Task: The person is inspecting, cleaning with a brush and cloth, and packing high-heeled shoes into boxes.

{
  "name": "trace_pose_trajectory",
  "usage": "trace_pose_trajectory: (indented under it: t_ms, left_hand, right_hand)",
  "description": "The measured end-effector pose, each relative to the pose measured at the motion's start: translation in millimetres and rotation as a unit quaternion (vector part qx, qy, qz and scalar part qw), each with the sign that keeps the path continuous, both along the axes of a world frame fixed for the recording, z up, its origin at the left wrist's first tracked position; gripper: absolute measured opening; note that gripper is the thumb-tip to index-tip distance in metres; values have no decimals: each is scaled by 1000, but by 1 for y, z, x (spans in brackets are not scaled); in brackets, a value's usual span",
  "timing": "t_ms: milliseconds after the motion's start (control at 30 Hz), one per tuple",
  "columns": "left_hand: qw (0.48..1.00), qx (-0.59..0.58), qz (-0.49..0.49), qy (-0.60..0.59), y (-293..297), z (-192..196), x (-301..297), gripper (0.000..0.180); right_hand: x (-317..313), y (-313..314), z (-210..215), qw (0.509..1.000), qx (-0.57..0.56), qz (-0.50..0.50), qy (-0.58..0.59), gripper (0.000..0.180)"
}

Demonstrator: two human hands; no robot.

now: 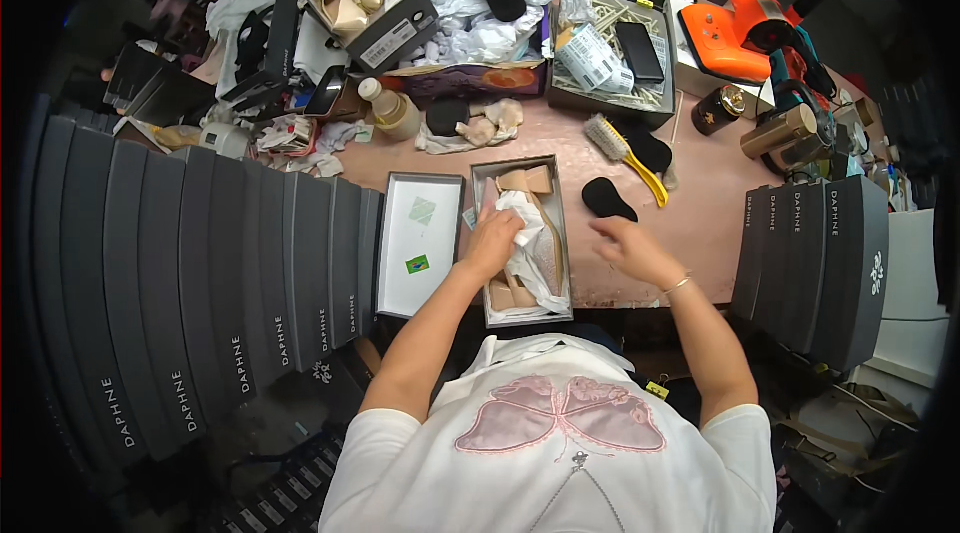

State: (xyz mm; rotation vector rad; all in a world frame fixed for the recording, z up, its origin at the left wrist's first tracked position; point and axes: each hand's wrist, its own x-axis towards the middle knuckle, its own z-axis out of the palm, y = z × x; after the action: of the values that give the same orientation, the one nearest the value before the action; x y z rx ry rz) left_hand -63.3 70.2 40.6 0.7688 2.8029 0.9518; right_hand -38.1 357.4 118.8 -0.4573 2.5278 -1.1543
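An open shoebox stands in front of me with a pair of beige heeled shoes in it. White tissue paper lies between and over the shoes. My left hand is inside the box's left side, its fingers closed on the tissue paper. To the right of the box my right hand hovers over the table, thumb and index finger apart, nothing seen between them. Just beyond those fingers lies a black rounded pad. The box lid sits left of the box, white inside up, with a small green sticker.
Stacked dark shoeboxes wall the left side; more boxes stand right. Beyond are a yellow-handled brush, a bottle, a tray of sticks with a phone, crumpled paper and an orange device.
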Motion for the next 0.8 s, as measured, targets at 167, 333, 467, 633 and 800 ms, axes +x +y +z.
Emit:
trace_pose_trajectory:
  t_ms: [167,333,467,633,800]
  left_hand:
    - [881,340,330,3,-52,50,19,9]
    - [949,38,274,152,-144,53,12,24]
    - [975,53,166,135,-112,70,14,34]
    - [977,184,67,86,-58,96,-11,36]
    - [983,160,-88,22,-22,105,-49,34]
  right_hand:
    - [13,-101,-42,946,277,-30,168,60]
    - [12,-129,-59,934,345,-61,66,73]
    - [-7,-122,-45,957,241,-163,17,60]
    - [-29,-61,-17,982,41,-182,-11,33]
    - [-11,-40,-19,985,94,-138,46,33]
